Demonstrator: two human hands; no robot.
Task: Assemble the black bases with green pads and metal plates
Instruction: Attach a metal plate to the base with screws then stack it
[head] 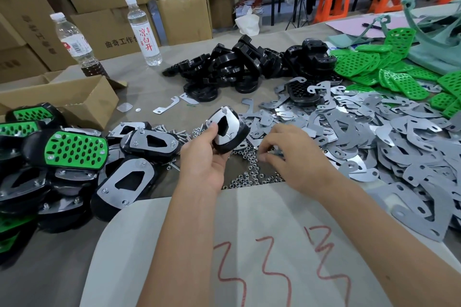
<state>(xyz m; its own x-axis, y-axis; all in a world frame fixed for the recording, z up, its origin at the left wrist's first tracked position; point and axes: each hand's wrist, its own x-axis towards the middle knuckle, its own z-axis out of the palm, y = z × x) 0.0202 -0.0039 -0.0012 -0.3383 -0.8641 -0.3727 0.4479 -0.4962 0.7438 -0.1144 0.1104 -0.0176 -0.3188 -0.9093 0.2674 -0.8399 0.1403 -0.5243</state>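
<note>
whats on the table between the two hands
In the head view, a scatter of small metal nuts lies between the left hand, which holds a black base, and the right hand, whose fingertips reach into them.

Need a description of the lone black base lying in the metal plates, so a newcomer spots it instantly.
Start at the big heap of grey metal plates on the table's right side. At its far edge, just in front of the black bases pile, lies one black base with its hole grid facing up, the only black part among the plates.

We count two clear plastic bottles, one open cardboard box at left, three orange plastic stools far right.
</note>
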